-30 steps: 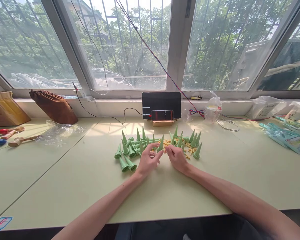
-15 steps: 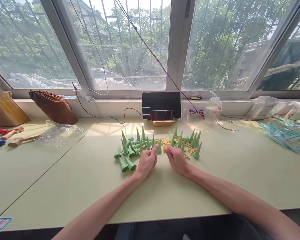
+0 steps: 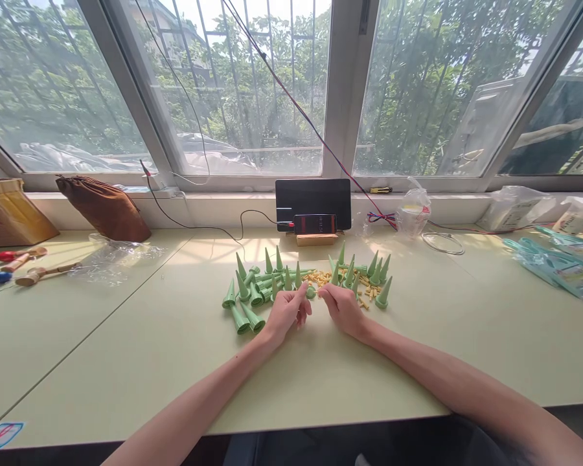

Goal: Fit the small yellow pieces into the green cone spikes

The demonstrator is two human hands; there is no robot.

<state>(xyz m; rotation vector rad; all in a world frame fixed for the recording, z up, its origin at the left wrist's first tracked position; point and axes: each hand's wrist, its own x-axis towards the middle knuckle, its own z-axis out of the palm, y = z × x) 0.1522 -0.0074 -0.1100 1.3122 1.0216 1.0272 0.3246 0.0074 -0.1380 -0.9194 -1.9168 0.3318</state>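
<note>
- Two hands are held just apart above the table point(image 3: 320, 378), with all clock directions taken from between them.
- By the left hand point(image 3: 289, 312), a green cone point(image 3: 311, 293) is gripped at the thumb, tipped so that a round end is presented; its point cannot be seen.
- On the right hand point(image 3: 344, 309), the fingers are curled in tightly; a peg point(image 3: 319, 293) seems to be pinched at the tips, mostly hidden.
- Around 9 and 10 o'clock, more cones point(image 3: 254, 321) are massed, some lying with mouths turned nearward, others stood upright.
- At 1 to 3 o'clock, upright cones point(image 3: 383, 295) are grouped.
- Toward 12, yellow pegs point(image 3: 315, 278) are scattered between both groups.
- At 9, wooden toys point(image 3: 36, 277) are laid; at 3, blue-green lanyards point(image 3: 529, 255).
- Farther toward 12, a phone point(image 3: 313, 224) is propped on a block point(image 3: 317, 240), before a black panel point(image 3: 313, 194).
- At 10, a brown pouch point(image 3: 107, 210) is leaned by the windows point(image 3: 243, 90).
</note>
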